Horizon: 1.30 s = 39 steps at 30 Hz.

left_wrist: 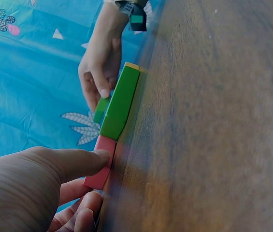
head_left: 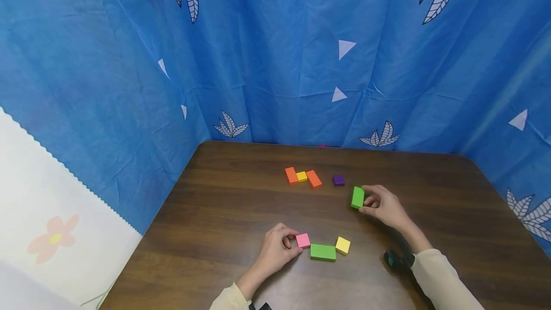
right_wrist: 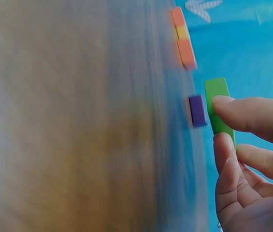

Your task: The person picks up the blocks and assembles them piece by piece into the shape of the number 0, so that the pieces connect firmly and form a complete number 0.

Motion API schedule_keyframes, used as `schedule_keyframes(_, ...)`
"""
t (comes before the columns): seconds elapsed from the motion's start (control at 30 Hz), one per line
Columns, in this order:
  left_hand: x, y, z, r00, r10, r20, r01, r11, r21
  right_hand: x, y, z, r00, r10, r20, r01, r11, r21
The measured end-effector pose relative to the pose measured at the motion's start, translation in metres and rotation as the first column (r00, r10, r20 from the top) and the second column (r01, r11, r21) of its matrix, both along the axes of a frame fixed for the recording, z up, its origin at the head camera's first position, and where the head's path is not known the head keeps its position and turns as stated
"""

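My left hand (head_left: 275, 249) pinches a pink block (head_left: 303, 240) between thumb and fingers at the table's near middle. Right of the pink block lies a long green block (head_left: 323, 252), with a pale yellow block (head_left: 343, 245) at its far right end. Further back, my right hand (head_left: 384, 206) grips a second green block (head_left: 358, 197); in the right wrist view this green block (right_wrist: 217, 104) appears raised off the table between thumb and fingers. A purple block (head_left: 338, 181) lies just behind and left of it.
Toward the back of the brown table (head_left: 215, 204) lie two orange blocks, the left orange block (head_left: 291, 176) and the right orange block (head_left: 314, 179), with a yellow block (head_left: 302, 176) between them. A blue patterned curtain (head_left: 275, 61) hangs behind the table.
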<state>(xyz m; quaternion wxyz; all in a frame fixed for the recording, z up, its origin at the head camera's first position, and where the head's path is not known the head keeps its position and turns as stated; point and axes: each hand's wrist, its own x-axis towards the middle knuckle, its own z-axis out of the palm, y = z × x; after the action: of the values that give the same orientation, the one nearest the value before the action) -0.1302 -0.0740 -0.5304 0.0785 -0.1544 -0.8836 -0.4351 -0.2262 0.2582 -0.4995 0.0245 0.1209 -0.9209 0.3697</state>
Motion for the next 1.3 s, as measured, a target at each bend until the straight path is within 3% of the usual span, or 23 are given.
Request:
schedule_keyframes(0.27, 0.001, 0.000, 0.001, 1.000, 0.000, 0.014, 0.000, 1.000, 0.001, 0.024, -0.014, 0.000, 0.997, 0.071, -0.029, -0.071, 0.997, 0.012)
schedule_keyframes(0.57, 0.001, 0.000, 0.002, 1.000, 0.005, 0.012, -0.005, 1.000, -0.006, 0.040, -0.026, -0.003, 0.987, 0.160, 0.010, -0.160, 0.987, -0.005)
schedule_keyframes(1.3, 0.001, 0.001, 0.001, 1.000, 0.002, 0.016, -0.002, 1.000, 0.005, 0.045, -0.030, -0.013, 0.968, 0.249, 0.040, -0.248, 0.968, -0.028)
